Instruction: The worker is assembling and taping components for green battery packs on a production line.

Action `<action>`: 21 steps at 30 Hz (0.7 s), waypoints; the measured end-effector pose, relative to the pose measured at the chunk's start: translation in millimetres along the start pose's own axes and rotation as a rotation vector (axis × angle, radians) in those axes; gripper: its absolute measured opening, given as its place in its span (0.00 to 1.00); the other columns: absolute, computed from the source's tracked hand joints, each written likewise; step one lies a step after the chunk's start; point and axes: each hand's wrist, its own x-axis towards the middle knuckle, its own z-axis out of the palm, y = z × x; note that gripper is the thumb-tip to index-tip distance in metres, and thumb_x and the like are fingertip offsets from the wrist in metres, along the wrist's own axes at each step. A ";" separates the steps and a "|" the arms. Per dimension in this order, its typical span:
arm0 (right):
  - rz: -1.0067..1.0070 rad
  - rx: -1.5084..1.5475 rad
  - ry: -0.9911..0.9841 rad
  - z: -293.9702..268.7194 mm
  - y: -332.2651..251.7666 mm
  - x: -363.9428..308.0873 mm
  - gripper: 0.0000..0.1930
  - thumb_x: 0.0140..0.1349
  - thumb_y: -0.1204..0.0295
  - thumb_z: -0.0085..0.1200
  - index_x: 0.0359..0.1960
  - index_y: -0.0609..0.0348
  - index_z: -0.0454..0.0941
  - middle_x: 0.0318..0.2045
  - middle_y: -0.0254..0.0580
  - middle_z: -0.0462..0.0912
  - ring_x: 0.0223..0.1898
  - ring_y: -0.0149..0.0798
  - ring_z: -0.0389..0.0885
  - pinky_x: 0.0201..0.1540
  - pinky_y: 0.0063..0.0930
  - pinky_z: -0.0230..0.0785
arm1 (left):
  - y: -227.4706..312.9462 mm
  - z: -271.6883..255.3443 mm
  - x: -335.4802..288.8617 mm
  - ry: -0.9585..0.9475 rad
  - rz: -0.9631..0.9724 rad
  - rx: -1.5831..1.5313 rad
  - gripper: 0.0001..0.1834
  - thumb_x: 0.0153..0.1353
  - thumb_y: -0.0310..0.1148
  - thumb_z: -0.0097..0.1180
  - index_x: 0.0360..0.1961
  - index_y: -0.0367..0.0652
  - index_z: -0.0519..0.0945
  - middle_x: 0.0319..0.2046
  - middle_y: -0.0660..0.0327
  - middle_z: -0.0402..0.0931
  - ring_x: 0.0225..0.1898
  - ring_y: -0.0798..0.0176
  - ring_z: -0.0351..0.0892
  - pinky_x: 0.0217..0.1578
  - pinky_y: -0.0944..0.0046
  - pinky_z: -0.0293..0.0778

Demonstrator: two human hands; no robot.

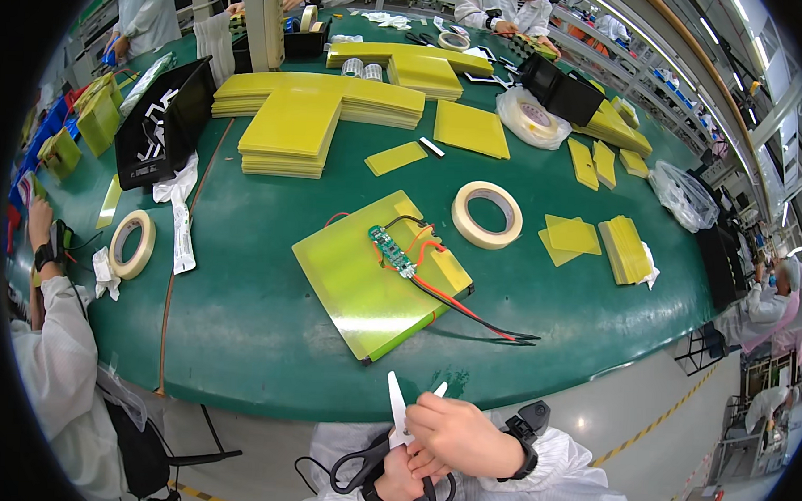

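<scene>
At the table's near edge, a pair of scissors (396, 402) with black handles points away from me, its blades apart. My left hand (397, 480) is closed between the handles. Over it crosses my right hand (463, 435), fingers curled at the pivot and hiding most of one blade. Just beyond lies a battery pack (346, 284) faced with a yellow-green sheet and tilted on the table. On its top sits a green circuit board (391, 252), with red and black wires (470, 316) trailing right onto the table.
Rolls of cream tape (462, 228) (119, 254) lie beyond the pack and to the left. Stacked yellow sheets (290, 125), loose yellow pieces (567, 238) and a black bin (136, 163) of white strips surround the work. A co-worker's arm (62, 325) reaches in at left.
</scene>
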 end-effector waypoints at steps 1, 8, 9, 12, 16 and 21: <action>-0.041 0.018 -0.030 -2.1 -1.4 -3.3 0.11 0.37 0.73 0.51 0.25 0.64 0.74 0.30 0.36 0.71 0.34 0.36 0.70 0.33 0.23 0.70 | 0.7 0.5 -0.8 0.001 0.002 0.000 0.24 0.64 0.49 0.27 0.13 0.54 0.58 0.05 0.72 0.47 0.06 0.72 0.47 0.15 0.69 0.52; 0.090 -0.165 0.130 -10.2 30.1 -17.8 0.13 0.37 0.74 0.50 0.28 0.67 0.76 0.30 0.39 0.73 0.31 0.37 0.72 0.30 0.24 0.70 | 4.4 6.0 8.0 -0.163 0.054 0.145 0.24 0.64 0.48 0.26 0.13 0.53 0.57 0.05 0.72 0.47 0.06 0.72 0.48 0.15 0.69 0.52; 0.091 -0.167 0.130 -10.3 29.2 -18.2 0.13 0.37 0.74 0.50 0.28 0.67 0.76 0.30 0.39 0.73 0.31 0.37 0.72 0.30 0.24 0.70 | 3.9 6.8 8.4 -0.161 0.061 0.156 0.24 0.64 0.48 0.26 0.13 0.53 0.58 0.05 0.72 0.48 0.06 0.72 0.48 0.15 0.69 0.52; 0.021 -0.161 0.106 -1.0 18.6 -17.6 0.12 0.37 0.74 0.50 0.27 0.67 0.75 0.31 0.38 0.73 0.33 0.37 0.73 0.31 0.24 0.70 | 2.5 5.8 9.3 -0.178 0.057 0.157 0.24 0.64 0.49 0.26 0.13 0.53 0.58 0.05 0.72 0.48 0.06 0.73 0.47 0.15 0.69 0.51; -0.111 -0.150 0.112 9.8 13.2 -15.3 0.12 0.37 0.73 0.50 0.27 0.66 0.75 0.30 0.37 0.72 0.34 0.36 0.72 0.33 0.23 0.71 | 3.3 5.8 11.8 -0.058 0.050 0.196 0.24 0.64 0.50 0.26 0.13 0.53 0.58 0.05 0.72 0.48 0.06 0.73 0.47 0.15 0.69 0.50; 0.142 -0.139 0.149 -5.9 30.3 -15.9 0.14 0.39 0.75 0.51 0.31 0.66 0.77 0.32 0.35 0.74 0.34 0.37 0.72 0.32 0.24 0.70 | 3.7 5.0 9.3 -0.163 0.069 0.202 0.23 0.63 0.48 0.28 0.13 0.53 0.57 0.05 0.72 0.49 0.06 0.73 0.48 0.16 0.70 0.49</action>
